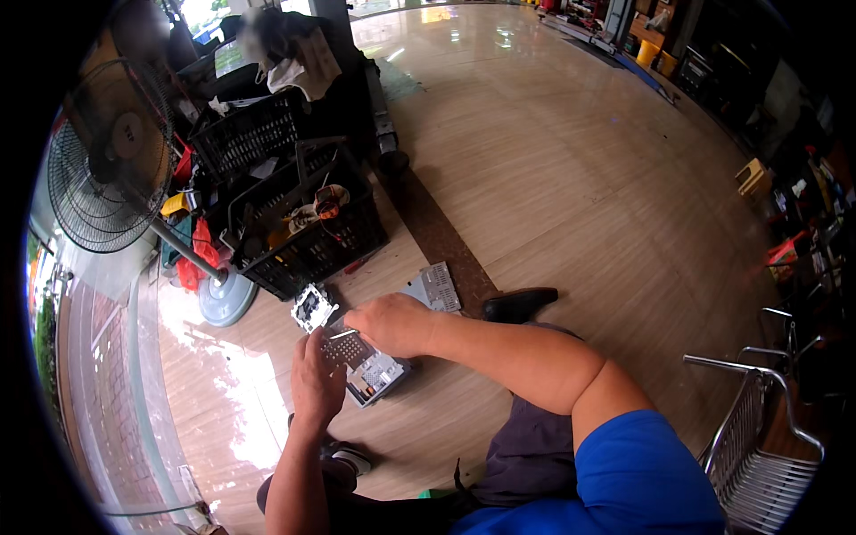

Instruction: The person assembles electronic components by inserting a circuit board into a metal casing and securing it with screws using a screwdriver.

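I am bending over an open metal box (378,374), which is sitting low in front of me between my hands, its grey, hole-punched inside showing. My left hand (318,383) is standing along the box's left side, its fingers pointing up toward the far edge; I cannot tell whether they are gripping the metal or only resting against it. My right hand (390,323) is reaching across from the right and covering the far end, its fingers bent close to the tips of my left ones. A pale, thin piece is showing just under those fingers, but I cannot tell whether I am pinching it.

Just beyond my hands, a white frame (314,308) with a dark middle is lying near the black crate (312,267), which is holding a jumble of tools and parts. A grey metal unit (435,287) is lying beyond my right wrist, near a black shoe (520,305). Left of the crate, a standing fan (111,160) is rising from its round base, with a red bag (201,254) lying beside the pole. A metal chair (767,473) is standing at my right, beyond my blue sleeve (642,473).
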A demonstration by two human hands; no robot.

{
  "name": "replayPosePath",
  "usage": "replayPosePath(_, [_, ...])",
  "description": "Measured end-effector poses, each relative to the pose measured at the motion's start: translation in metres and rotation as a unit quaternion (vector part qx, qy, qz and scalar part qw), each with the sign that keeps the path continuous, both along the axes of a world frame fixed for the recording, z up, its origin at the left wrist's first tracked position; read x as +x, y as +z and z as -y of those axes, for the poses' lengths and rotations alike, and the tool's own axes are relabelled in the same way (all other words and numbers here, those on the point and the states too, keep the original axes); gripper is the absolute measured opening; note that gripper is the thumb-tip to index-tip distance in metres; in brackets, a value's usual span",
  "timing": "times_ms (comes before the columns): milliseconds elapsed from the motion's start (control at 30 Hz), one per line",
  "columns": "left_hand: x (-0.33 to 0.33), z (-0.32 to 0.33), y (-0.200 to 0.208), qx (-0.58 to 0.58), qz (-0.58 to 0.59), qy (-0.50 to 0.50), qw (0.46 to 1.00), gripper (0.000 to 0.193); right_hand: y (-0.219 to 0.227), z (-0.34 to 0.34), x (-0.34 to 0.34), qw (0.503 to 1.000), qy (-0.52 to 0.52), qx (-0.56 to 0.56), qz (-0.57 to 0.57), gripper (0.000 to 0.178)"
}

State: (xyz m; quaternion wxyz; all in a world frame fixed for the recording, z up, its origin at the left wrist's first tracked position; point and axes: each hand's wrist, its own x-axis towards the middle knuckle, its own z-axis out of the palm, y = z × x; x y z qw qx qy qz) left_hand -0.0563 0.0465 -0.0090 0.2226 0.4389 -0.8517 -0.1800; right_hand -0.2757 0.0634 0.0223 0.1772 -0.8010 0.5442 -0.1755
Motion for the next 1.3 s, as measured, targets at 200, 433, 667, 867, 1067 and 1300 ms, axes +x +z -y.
replayPosePath(200, [0.002,0.003,-0.001,-0.003,-0.002,0.016,1.0,0.068,-0.001,0.002,0.0,0.998,0.014,0.018,-0.052,0.015])
replayPosePath(433, [0.001,0.002,0.001,-0.008,0.002,0.018,1.0,0.068,0.004,0.001,-0.001,0.994,0.017,0.049,-0.096,0.013])
replayPosePath(667, [0.003,0.003,-0.001,-0.009,-0.005,0.01,1.0,0.068,-0.002,0.0,0.001,1.0,-0.001,-0.002,-0.018,0.011])
replayPosePath(867, [0.003,0.002,-0.001,-0.013,-0.007,0.011,1.0,0.068,-0.004,0.001,0.0,1.0,-0.007,-0.004,0.014,0.011])
replayPosePath(1067, [0.003,0.002,0.0,-0.008,-0.004,0.016,1.0,0.068,-0.005,0.002,0.002,0.996,0.007,0.047,-0.072,0.013])
replayPosePath(1300, [0.001,0.0,0.005,0.042,-0.022,0.031,0.998,0.067,-0.013,0.002,0.0,1.0,0.003,0.002,-0.027,0.012])
